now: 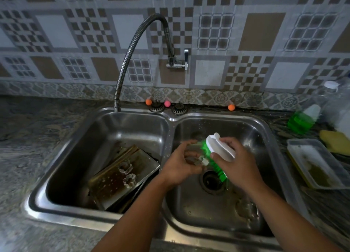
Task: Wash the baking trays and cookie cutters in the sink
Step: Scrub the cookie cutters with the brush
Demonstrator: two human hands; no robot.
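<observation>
Over the right basin of the steel double sink [171, 119], my left hand [180, 166] pinches a small metal cookie cutter [200, 161], mostly hidden by my fingers. My right hand [238, 163] grips a white-backed scrubbing brush [220, 147] with green bristles pressed against the cutter. In the left basin, stacked baking trays [111, 179] lean at a tilt, brown-stained. Two more cookie cutters lie on the top tray, one [125, 167] above the other, flower-shaped one [129, 179].
A flexible faucet hose [132, 49] arches from the wall tap [177, 62] down to the left basin's back edge. On the right counter stand a clear rectangular container [318, 164], a yellow sponge [335, 141], a green dish-soap bottle [303, 119] and a clear bottle [329, 92]. The drain [212, 179] lies beneath my hands.
</observation>
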